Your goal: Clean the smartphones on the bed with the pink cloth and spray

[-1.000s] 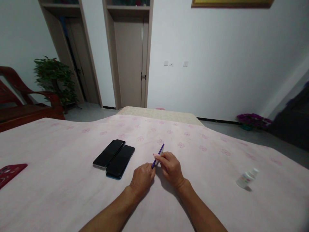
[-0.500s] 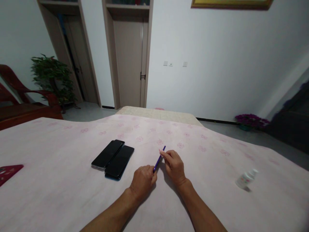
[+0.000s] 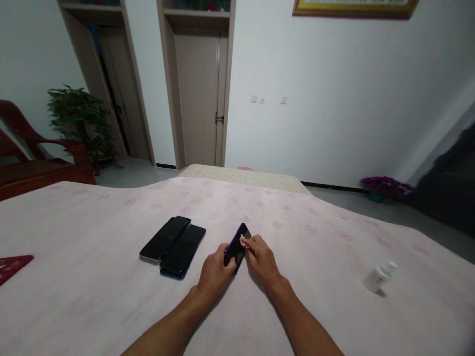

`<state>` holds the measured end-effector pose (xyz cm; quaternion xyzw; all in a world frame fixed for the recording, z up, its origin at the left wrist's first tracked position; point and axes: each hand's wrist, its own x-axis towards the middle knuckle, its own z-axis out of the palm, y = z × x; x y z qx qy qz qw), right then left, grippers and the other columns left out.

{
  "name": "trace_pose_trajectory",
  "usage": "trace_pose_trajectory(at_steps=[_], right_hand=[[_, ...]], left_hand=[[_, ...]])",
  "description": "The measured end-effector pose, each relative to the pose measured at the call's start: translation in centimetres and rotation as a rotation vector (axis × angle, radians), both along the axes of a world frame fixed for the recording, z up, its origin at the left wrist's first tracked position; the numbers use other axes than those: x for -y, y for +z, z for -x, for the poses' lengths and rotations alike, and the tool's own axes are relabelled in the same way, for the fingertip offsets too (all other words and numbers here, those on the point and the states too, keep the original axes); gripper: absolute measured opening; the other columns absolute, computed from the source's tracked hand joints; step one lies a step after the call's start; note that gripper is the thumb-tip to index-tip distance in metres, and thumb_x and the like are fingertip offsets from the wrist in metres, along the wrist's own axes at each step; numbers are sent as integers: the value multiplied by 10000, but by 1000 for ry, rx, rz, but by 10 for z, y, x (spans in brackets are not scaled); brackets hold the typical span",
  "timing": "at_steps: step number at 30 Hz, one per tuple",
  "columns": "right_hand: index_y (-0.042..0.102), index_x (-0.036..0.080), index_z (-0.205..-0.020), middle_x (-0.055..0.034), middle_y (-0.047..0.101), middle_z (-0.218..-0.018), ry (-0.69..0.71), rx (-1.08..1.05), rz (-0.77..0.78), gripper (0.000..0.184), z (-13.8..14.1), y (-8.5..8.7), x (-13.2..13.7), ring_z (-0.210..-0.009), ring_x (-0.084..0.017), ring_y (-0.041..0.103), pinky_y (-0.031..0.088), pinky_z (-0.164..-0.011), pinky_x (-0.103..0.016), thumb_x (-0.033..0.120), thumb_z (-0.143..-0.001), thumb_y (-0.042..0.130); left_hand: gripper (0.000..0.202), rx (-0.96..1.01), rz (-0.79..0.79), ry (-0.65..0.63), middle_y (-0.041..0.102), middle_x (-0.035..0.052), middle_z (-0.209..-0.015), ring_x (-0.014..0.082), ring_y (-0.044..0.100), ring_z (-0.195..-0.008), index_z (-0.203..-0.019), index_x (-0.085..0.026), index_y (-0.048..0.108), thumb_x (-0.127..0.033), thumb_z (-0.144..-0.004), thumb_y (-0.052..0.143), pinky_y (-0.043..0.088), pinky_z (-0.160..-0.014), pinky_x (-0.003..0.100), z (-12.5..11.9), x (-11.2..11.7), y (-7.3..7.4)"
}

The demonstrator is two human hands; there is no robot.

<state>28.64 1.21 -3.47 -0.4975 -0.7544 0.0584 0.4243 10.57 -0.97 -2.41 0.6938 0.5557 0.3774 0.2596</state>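
Note:
A dark phone with a purple edge (image 3: 236,246) is held tilted above the pink flowered cloth (image 3: 92,291). My left hand (image 3: 213,274) grips its near end. My right hand (image 3: 261,258) is closed on a small whitish pad pressed against the phone's upper right edge. Two more black phones (image 3: 172,244) lie side by side on the cloth, just left of my hands.
A small white bottle (image 3: 379,277) lies on its side at the right. A red phone case (image 3: 11,266) sits at the left edge. Beyond the table are a wooden chair (image 3: 33,163), a potted plant (image 3: 79,121) and two doors.
The phone was edge-on to me and now shows its dark face. My right hand slid back along it towards the middle.

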Motion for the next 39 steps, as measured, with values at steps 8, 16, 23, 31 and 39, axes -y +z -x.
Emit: trace_pose_trajectory(at_steps=[8,16,23,31,39], right_hand=[[730,217,-1124,-64,624,-895,-192,33,62,302,-8,-1,-7,-824,-196,615,493,-740,-303,191,-943,490],[747,225,-1093,-42,636,-895,36,-460,-9,257,3,6,-7,-821,-179,627,521,-722,-304,253,-911,567],[748,254,-1094,-33,641,-902,128,-408,-53,260,13,15,3,-817,-163,626,522,-706,-293,189,-916,571],[701,262,-1156,-46,610,-956,10,-311,-304,299,18,41,13,-891,-175,612,534,-768,-320,129,-956,524],[685,234,-1163,-72,604,-936,-62,-50,-428,321,19,79,31,-892,-208,575,522,-789,-374,85,-951,495]], left_hand=[[317,536,227,47,676,62,-724,168,594,-620,-792,-130,677,-442,-785,626,407,-554,256,5,-31,-9],[445,898,330,-150,741,82,-893,188,695,-780,-998,-157,578,-346,-659,795,519,-704,276,-1,-14,3],[362,791,147,-108,732,77,-934,208,666,-839,-1003,-126,658,-282,-693,760,518,-771,317,-1,-26,4],[316,607,14,-111,724,49,-930,196,625,-850,-1068,-135,682,-345,-834,647,496,-770,300,0,-16,-2],[276,409,-56,-100,745,40,-906,195,650,-821,-1070,-154,683,-338,-876,617,491,-759,285,1,-6,-1]])
